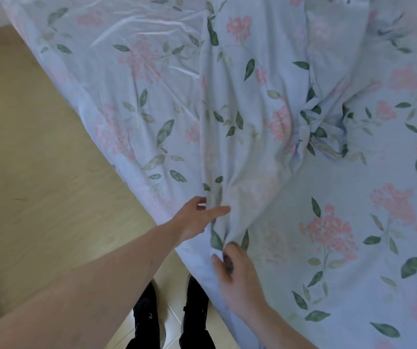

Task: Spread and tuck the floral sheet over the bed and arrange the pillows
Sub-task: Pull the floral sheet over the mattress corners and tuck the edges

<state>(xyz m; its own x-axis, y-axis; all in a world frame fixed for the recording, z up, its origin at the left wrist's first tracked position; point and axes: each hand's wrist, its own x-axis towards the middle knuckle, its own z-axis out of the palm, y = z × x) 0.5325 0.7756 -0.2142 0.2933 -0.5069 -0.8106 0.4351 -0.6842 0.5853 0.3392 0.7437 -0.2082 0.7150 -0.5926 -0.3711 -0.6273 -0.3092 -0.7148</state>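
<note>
A pale blue floral sheet [265, 102], printed with pink flower clusters and green leaves, covers the bed and fills most of the view. A long raised fold runs down its middle toward the near edge, and a bunched knot of cloth [320, 129] sits to the right of that fold. The left hand [197, 219] reaches in from the lower left, its fingers extended and touching the side of the fold near the bed's edge. The right hand [235, 273], just below it, pinches the gathered cloth at the fold's lower end. Light wooden floor [38, 159] lies to the left of the bed. Two black shoes [172, 316] stand at the bottom, beside the hanging sheet edge.
</note>
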